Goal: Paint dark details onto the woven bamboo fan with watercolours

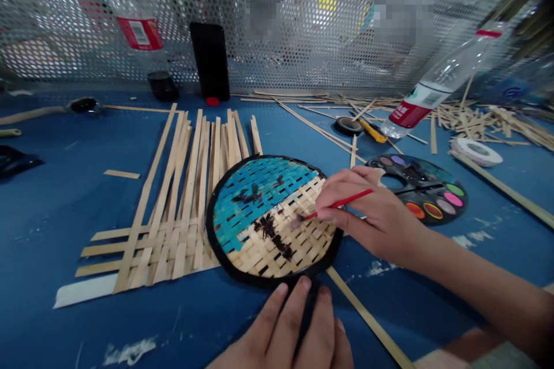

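Two hands are seen at work over one round woven fan point(270, 213), which lies at the middle of the blue tabletop point(56, 202). One red paintbrush point(341, 204) is pinched in the right hand point(363, 207), its bristles held at the bare weave. Four fingers of the left hand point(298, 328) are stretched out, slightly parted, at the fan's near rim; whether the rim is pressed by them cannot be told. One blue area is painted on the far left part, with two dark marks on it, and one dark tree-like shape is painted below.

One paint palette point(433, 221) is set just right of the right hand. At left, one partly woven mat point(173, 242) is crossed by three tan strips and one white one. Two plastic bottles, one far left point(141, 34) and one tilted far right point(426, 98), one black phone point(210, 60), one red cap point(212, 101), one yellow cutter point(373, 131) and two tape rolls, one black point(348, 125), one white point(470, 153), are also seen.
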### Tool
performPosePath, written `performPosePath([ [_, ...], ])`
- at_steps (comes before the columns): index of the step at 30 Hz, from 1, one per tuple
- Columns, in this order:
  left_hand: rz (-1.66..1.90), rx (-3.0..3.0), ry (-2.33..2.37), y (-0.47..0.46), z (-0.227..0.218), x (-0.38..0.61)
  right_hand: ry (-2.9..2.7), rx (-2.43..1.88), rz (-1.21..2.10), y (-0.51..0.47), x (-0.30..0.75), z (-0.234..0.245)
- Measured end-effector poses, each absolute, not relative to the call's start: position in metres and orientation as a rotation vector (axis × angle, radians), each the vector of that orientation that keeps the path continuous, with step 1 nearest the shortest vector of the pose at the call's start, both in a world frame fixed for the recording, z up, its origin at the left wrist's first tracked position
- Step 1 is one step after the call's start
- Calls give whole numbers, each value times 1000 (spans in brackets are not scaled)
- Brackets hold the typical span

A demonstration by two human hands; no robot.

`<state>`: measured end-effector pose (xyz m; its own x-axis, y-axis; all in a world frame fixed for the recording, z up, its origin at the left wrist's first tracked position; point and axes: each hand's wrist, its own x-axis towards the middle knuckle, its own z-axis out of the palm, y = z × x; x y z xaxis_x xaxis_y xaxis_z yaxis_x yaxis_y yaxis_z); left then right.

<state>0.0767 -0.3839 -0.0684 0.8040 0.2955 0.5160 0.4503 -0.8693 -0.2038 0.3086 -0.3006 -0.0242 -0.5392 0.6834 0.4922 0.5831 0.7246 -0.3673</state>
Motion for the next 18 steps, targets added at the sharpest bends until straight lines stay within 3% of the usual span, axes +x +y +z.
performPosePath([
  [18, -742, -2662, -559, -385, -74, 81, -2194, -857, 382, -308, 288, -25],
])
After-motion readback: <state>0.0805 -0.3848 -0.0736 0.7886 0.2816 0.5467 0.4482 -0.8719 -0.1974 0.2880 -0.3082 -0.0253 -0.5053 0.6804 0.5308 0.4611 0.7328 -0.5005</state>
